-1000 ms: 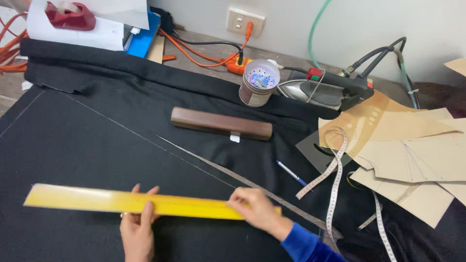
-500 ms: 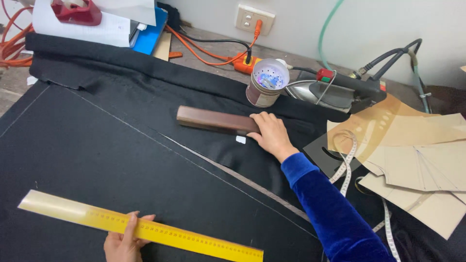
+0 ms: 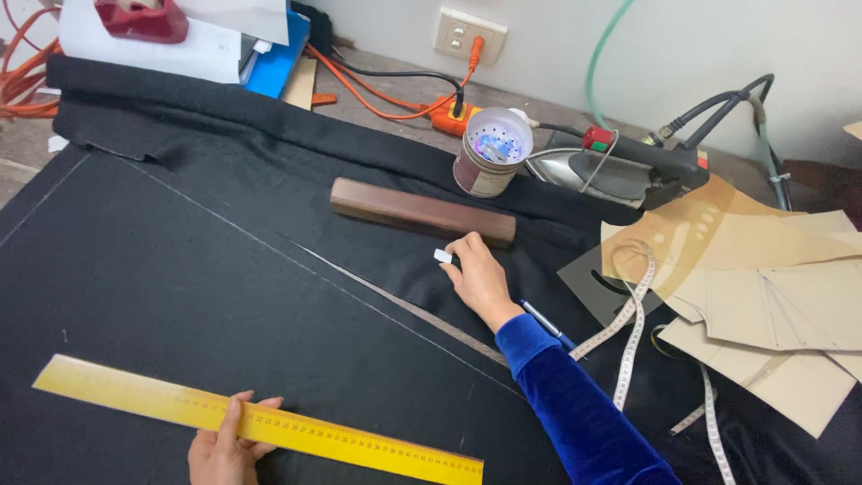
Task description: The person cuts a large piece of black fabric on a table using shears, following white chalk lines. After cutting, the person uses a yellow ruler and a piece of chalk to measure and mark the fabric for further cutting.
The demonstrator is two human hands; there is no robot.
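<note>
My left hand (image 3: 224, 446) lies on a long yellow ruler (image 3: 359, 442) at the near edge of the black fabric (image 3: 180, 269) and presses it flat. My right hand (image 3: 476, 277), in a blue velvet sleeve, reaches to a small white piece of chalk (image 3: 443, 256) lying on the fabric. Its fingertips close on the chalk, just below a dark wooden block (image 3: 422, 212). Chalk lines run slantwise across the fabric between the two hands.
Behind the block stand a tin with a white lid (image 3: 491, 153) and an iron (image 3: 620, 171). Brown paper pattern pieces (image 3: 772, 296), a white tape measure (image 3: 633, 314) and a blue pen (image 3: 548, 325) lie at the right. Orange cables (image 3: 386, 99) and a wall socket (image 3: 470, 34) are at the back.
My right hand left the ruler, reached up to the wooden block, then dropped to the chalk just below it. The ruler now lies lower in view, held by my left hand alone.
</note>
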